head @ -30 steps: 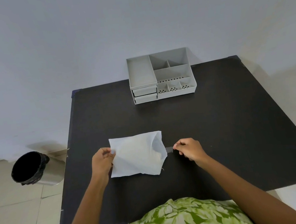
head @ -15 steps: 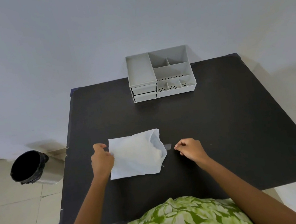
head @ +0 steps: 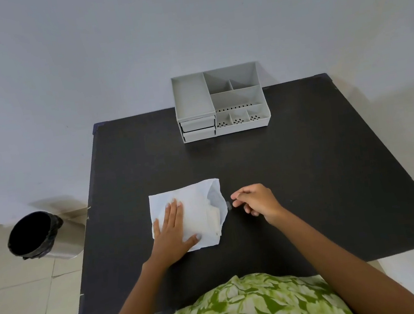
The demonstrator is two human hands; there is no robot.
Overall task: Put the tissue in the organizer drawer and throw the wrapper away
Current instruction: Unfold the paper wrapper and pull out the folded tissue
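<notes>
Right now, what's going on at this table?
A person sits at a black table, working on a white tissue wrapper. The left hand lies flat on the wrapper, pinning it down. The right hand hovers just off the wrapper's open end, fingers loosely curled, holding nothing clearly visible. Folded tissue shows inside the opening, not yet out. The grey organizer at the far edge has both drawers shut, and the bin stands on the floor to the left.

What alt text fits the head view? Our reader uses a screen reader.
A person's left hand presses flat on a white tissue packet on a black table; the right hand hovers beside it. A grey organizer stands behind.
</notes>
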